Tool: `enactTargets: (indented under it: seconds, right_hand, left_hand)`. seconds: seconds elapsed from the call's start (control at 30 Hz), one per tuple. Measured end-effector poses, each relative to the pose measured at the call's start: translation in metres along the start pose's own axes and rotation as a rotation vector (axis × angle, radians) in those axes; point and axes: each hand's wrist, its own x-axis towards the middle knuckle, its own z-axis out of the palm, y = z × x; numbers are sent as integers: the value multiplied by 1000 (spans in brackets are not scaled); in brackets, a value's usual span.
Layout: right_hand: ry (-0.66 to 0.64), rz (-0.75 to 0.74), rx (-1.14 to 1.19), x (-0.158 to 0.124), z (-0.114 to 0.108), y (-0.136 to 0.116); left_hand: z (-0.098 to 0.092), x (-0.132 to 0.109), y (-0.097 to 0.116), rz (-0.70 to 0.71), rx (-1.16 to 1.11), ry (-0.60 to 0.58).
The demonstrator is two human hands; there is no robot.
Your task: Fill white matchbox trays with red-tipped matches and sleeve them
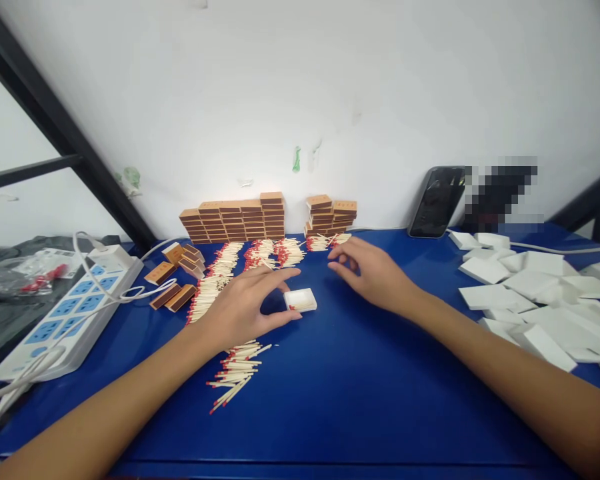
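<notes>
A small white matchbox tray (303,300) lies on the blue table, with a few red match heads showing at its left end. My left hand (247,300) is at the tray's left side, thumb and forefinger spread; whether the thumb touches the near edge I cannot tell. My right hand (373,272) hovers behind and right of the tray, fingers loosely curled and apart, no object visible in them. Just beyond its fingertips lies a small pile of red-tipped matches (323,243). More matches (237,370) are spread beside and partly under my left hand.
Stacked matchboxes (240,220) stand against the wall, with a smaller stack (330,213) to their right. Loose matchbox sleeves (180,297) lie left, near a power strip (75,313) with cables. White trays (535,293) are heaped right. A phone (437,203) leans on the wall.
</notes>
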Motion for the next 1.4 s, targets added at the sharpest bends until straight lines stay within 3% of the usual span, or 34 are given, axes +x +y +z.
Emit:
enactTargets:
  seconds: [0.13, 0.27, 0.73, 1.4]
  right_hand:
    - [23, 71, -121, 8, -8, 49]
    - [-43, 123, -167, 8, -12, 69]
    - [-137, 131, -188, 3, -7, 32]
    - [-149, 200, -239, 2, -7, 39]
  left_hand:
    - [-2, 1, -3, -1, 14, 18]
    - [-2, 1, -5, 16, 18, 48]
    - [-1, -1, -11, -23, 22, 23]
    - [0, -2, -13, -47, 21, 12]
